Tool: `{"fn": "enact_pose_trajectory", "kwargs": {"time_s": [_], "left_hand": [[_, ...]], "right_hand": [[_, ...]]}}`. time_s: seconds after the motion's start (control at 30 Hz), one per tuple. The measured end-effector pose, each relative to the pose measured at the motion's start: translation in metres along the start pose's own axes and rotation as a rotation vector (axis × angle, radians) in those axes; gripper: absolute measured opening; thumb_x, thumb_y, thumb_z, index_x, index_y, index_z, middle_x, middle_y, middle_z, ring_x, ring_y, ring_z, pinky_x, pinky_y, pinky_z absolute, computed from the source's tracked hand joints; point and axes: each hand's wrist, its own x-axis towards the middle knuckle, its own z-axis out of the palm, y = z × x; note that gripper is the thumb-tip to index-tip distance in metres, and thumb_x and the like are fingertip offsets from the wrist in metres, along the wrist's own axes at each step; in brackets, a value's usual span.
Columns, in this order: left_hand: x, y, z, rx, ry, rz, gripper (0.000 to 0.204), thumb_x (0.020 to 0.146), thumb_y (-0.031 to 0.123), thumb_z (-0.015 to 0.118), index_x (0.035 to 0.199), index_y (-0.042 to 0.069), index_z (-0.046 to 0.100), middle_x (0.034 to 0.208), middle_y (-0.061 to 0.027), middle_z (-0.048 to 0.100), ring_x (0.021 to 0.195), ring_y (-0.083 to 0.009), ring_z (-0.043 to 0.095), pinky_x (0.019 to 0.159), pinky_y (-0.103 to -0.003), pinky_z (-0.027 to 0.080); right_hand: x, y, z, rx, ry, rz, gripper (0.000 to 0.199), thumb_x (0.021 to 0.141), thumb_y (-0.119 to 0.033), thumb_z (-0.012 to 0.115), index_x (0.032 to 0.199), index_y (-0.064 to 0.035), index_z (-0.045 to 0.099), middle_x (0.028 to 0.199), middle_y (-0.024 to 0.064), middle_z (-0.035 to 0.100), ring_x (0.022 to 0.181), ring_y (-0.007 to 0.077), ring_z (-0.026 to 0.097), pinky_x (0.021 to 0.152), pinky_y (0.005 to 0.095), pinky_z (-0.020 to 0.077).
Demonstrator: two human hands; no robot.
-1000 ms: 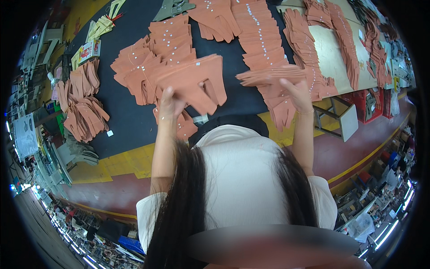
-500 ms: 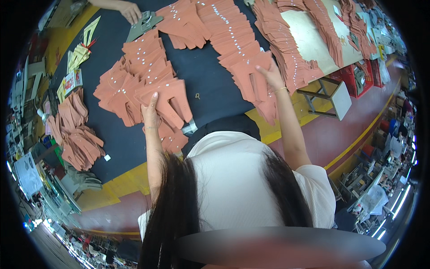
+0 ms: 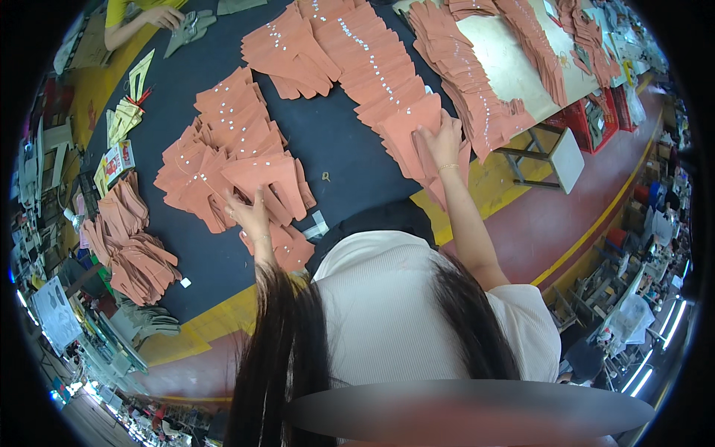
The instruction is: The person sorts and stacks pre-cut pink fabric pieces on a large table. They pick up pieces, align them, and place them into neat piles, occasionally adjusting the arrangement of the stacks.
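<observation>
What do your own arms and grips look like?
The right sleeve is short and white; the left sleeve is hidden behind dark hair. Both forearms are bare. The right grip is gloveless, with a thin gold-toned bracelet; the left grip is gloveless, with a thin wristband.

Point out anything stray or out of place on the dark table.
A small tan loop lies alone between the orange stacks, and a white square lies by itself near the left bundle. Both look odd, lying off the stacks.
</observation>
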Motion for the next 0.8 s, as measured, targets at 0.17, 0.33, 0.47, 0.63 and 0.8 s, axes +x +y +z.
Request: {"fn": "enact_pose_trajectory", "kwargs": {"time_s": [0.17,0.33,0.47,0.63,0.8], "left_hand": [[-0.014,-0.01,0.007,-0.083,-0.119,0.049,0.071,0.082,0.025,0.072,0.138,-0.005,0.04,0.12,-0.0198,0.043,0.101,-0.0282,0.055,0.093,-0.04,0.045],[-0.009,-0.025,0.011,-0.147,-0.158,0.028,0.068,0.082,0.022,0.073,0.136,-0.006,0.043,0.118,-0.0162,0.044,0.093,-0.019,0.055,0.084,-0.032,0.048],[0.001,-0.037,0.012,-0.303,-0.163,0.021,0.066,0.081,0.019,0.074,0.135,-0.006,0.045,0.107,-0.0122,0.051,0.089,-0.0168,0.055,0.078,-0.029,0.048],[0.001,-0.037,0.007,-0.299,-0.195,-0.06,0.06,0.083,0.014,0.07,0.134,-0.007,0.045,0.106,-0.0127,0.058,0.086,-0.0162,0.058,0.073,-0.028,0.048],[-0.004,-0.038,0.008,-0.373,-0.225,-0.161,0.058,0.085,0.012,0.068,0.134,-0.008,0.045,0.104,-0.0114,0.061,0.086,-0.0139,0.058,0.076,-0.025,0.046]], "right_hand": [[0.009,0.012,-0.024,-0.111,0.12,-0.073,0.056,0.076,-0.025,0.076,0.124,-0.0042,0.057,0.112,0.017,0.053,0.104,0.0343,0.054,0.093,0.0422,0.043],[0.02,0.056,-0.097,0.112,-0.025,0.162,0.03,0.083,-0.022,0.069,0.104,0.0,0.066,0.095,0.0162,0.066,0.087,0.0255,0.066,0.077,0.0341,0.0519],[-0.004,0.065,-0.095,0.239,-0.219,0.274,0.029,0.084,-0.022,0.07,0.103,-0.0001,0.066,0.09,0.0123,0.069,0.085,0.0208,0.066,0.078,0.0296,0.0509],[-0.021,0.033,-0.039,0.064,-0.007,-0.033,0.041,0.08,-0.026,0.074,0.109,0.0015,0.064,0.098,0.015,0.06,0.089,0.027,0.061,0.081,0.0359,0.0492],[-0.017,-0.001,-0.017,-0.108,0.041,-0.046,0.053,0.078,-0.027,0.075,0.12,0.0,0.057,0.107,0.0177,0.053,0.1,0.0332,0.055,0.089,0.0413,0.0443]]}}
